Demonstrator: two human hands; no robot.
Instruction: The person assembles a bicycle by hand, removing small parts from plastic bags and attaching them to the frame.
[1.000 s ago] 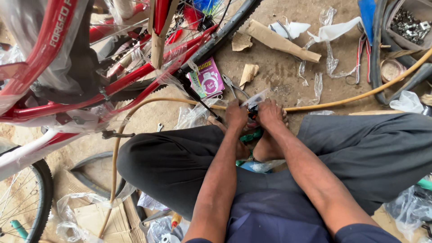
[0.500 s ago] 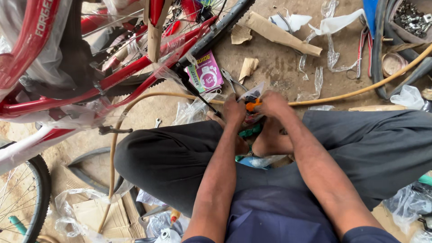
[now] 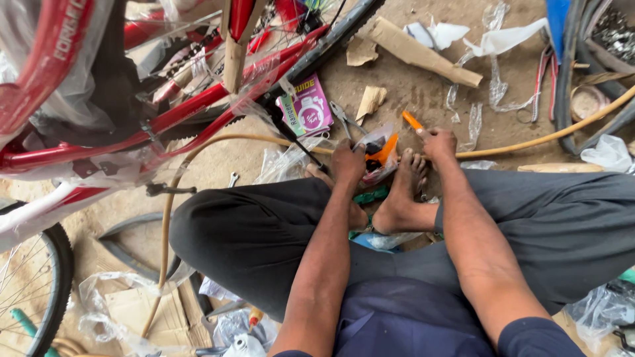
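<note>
Far to the left of both hands stands the red bicycle frame [image 3: 132,125], wrapped in clear plastic film, with a spoked wheel [image 3: 26,291] lower down. Nearer, just left of the left hand [image 3: 348,160], a pink printed booklet [image 3: 305,112] lies on the dirt floor, and a pair of pliers [image 3: 344,119] rests just beyond the knuckles.

The left hand is closed on the edge of a small clear plastic packet [image 3: 378,155], pinning it against the ground beside the person's bare foot [image 3: 405,188]. Orange pieces show through the packet, so some of its contents are still inside. The right hand [image 3: 438,142] sits just to the right of the packet, apart from the left, its fingers pinched around an orange tool [image 3: 411,119] (a slim plastic lever, by the look of it, though its lower end is hidden in the grip).

As I read it, the unpacking is partly done: one orange piece is out and in hand, while at least one more waits in the packet, and nothing shows it being put to use on the bicycle yet.

The orange tool's long axis runs diagonally, its free tip pointing up and to the left, away from the person and toward the pliers. A yellowish hose [image 3: 529,142] runs off to the right of the right hand, past scraps of cardboard [image 3: 423,49].
</note>
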